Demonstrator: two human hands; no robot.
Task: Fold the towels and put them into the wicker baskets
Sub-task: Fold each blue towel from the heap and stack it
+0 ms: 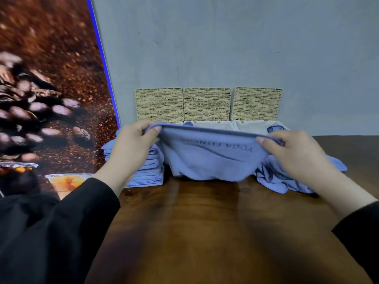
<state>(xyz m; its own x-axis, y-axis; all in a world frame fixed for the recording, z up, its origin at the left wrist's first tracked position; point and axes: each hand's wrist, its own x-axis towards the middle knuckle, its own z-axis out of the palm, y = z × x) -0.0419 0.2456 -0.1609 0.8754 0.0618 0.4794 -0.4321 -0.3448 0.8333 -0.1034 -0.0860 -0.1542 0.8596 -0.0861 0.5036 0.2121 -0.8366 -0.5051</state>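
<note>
I hold a light blue towel (209, 158) with dark printed lettering stretched out above the wooden table (205, 232). My left hand (133, 146) pinches its upper left edge and my right hand (297, 152) pinches its upper right edge. The towel's lower part sags onto the table. Three wicker baskets (207, 104) stand side by side against the grey wall behind the towel; their lower parts are hidden. A stack of folded blue towels (147, 173) sits at the left, and a heap of crumpled blue towels (276, 177) lies at the right.
A large coffee-bean poster (51, 99) leans along the left side. Whitish cloth (225, 126) shows in front of the baskets, just behind the held towel. The grey wall closes off the far side of the table.
</note>
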